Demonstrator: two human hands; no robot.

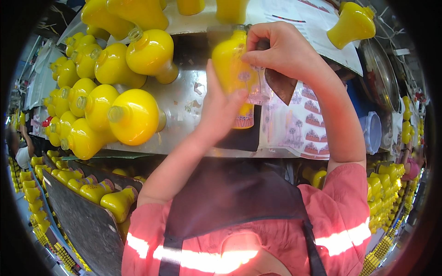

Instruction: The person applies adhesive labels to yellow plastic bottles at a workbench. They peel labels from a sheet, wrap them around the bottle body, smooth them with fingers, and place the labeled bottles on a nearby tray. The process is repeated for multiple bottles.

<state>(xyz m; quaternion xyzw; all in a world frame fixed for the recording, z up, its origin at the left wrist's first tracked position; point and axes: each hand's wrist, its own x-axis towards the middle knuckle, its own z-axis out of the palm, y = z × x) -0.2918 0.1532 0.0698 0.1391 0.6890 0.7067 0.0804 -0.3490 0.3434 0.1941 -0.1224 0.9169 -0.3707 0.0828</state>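
A glossy yellow vase-shaped bottle stands out in front of me, its glass neck pointing away. My left hand is closed around its near side, with the thumb across the front. Printed pinkish fencing and dark dandelion figures show on its lower part. My right hand is bent at the bottle's right side, thumb and fingers pinching the edge of a clear printed decal film that hangs against the bottle. A dark brown pointed blade, like a scraper, sticks out from under this hand; its grip is hidden.
Several yellow bottles lie on the metal tabletop to the left. Decal sheets lie to the right. One yellow bottle lies far right, near a white bucket. A dark-sided crate of bottles stands at lower left.
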